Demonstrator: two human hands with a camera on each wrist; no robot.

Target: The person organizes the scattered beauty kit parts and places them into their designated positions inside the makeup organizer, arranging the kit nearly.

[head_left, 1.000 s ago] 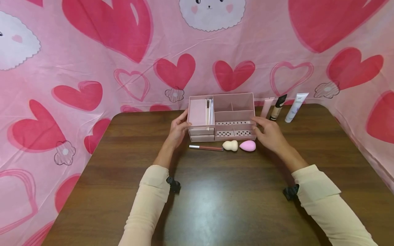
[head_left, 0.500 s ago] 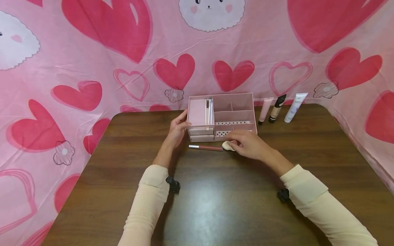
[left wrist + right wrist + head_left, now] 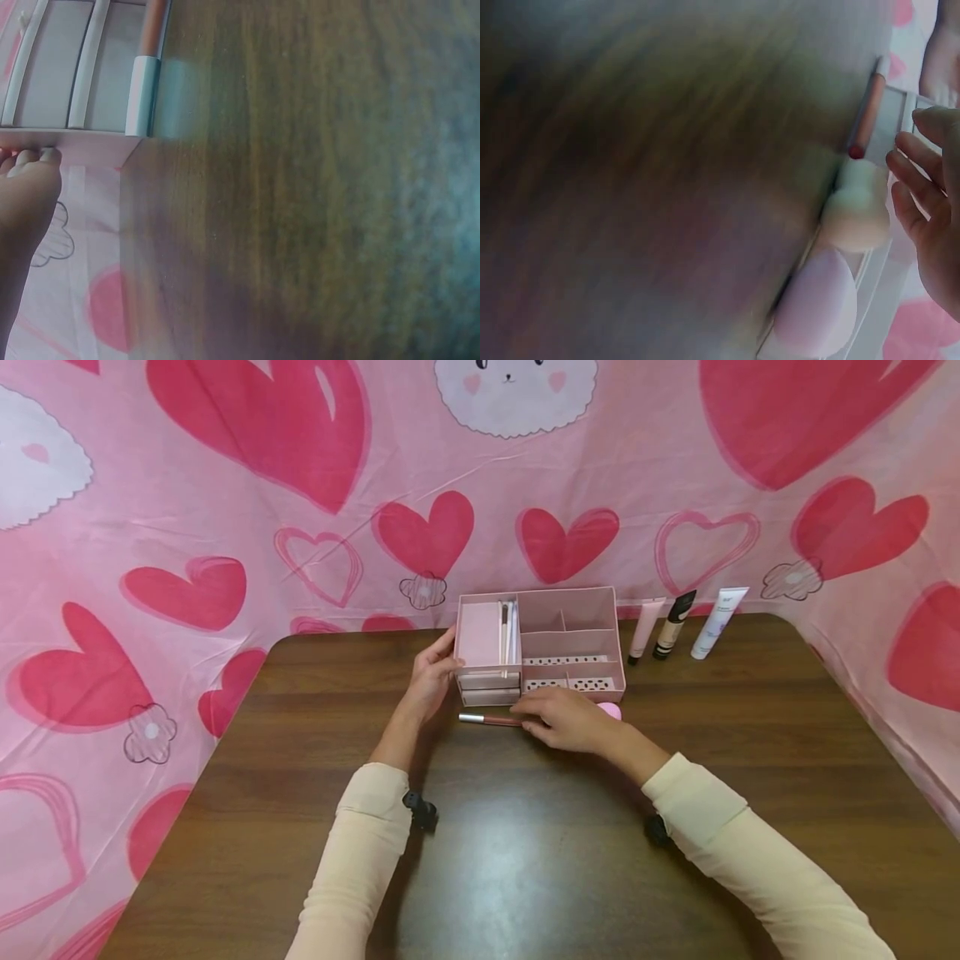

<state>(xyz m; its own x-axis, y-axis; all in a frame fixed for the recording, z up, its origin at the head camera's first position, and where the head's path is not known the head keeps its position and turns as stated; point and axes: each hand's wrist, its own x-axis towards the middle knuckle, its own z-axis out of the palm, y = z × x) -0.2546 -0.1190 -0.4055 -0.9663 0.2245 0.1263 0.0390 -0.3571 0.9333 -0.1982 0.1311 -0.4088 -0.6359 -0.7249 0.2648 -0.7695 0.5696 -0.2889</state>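
Note:
A pink makeup organizer [image 3: 480, 631] stands at the back of the table. My left hand [image 3: 433, 681] grips its left side, the thumb over the front corner. My right hand [image 3: 566, 718], fingers loosely bent and holding nothing, hovers along the organizer's front. Its fingertips overlap the right end of a lip gloss tube [image 3: 495, 720] with a silvery cap. In the right wrist view, a cream gourd-shaped makeup sponge [image 3: 855, 217] and a pink teardrop sponge [image 3: 817, 307] lie in line with the tube. The head view shows only part of the pink sponge; the hand hides the cream one.
Makeup brushes [image 3: 508, 631] lie in the organizer's upper left section; small drawers [image 3: 489, 697] sit below. To its right stand a pink tube [image 3: 647, 631], a black-capped foundation bottle [image 3: 673, 627] and a white tube [image 3: 718, 622]. A heart-print cloth [image 3: 420, 460] hangs behind.
My right hand has left the organizer's right side and moved leftward in front of it, past both sponges to the lip gloss. The left hand stays at the organizer's left side.

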